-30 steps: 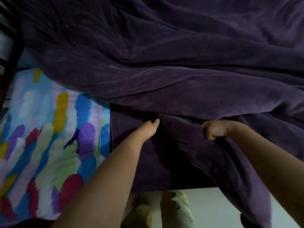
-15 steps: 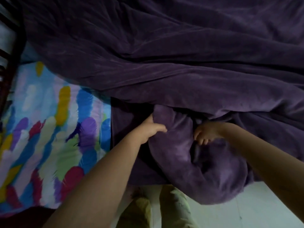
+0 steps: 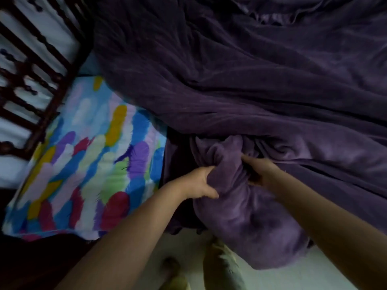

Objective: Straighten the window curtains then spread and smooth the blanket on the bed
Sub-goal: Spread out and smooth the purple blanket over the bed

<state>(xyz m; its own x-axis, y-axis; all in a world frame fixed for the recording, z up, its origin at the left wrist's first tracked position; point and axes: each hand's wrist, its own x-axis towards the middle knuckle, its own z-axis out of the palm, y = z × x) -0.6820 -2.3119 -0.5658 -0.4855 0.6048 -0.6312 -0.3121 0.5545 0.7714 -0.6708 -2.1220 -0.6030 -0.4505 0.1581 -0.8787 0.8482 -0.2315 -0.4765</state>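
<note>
Hands grip one bunched fold of the purple blanket [image 3: 240, 97] at the bed's near edge: left hand [image 3: 199, 182] and right hand [image 3: 258, 171] both clench it. Blanket covers the bed beside the patterned sheet [image 3: 83, 164].

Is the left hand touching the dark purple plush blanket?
Touching. Head view: left hand grips a bunched fold of the dark purple plush blanket, thumb and fingers wrapped round it.

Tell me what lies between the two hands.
In the head view, a bunched fold of the purple blanket fills the stretch between the left hand and the right hand; both hands grip it.
</note>
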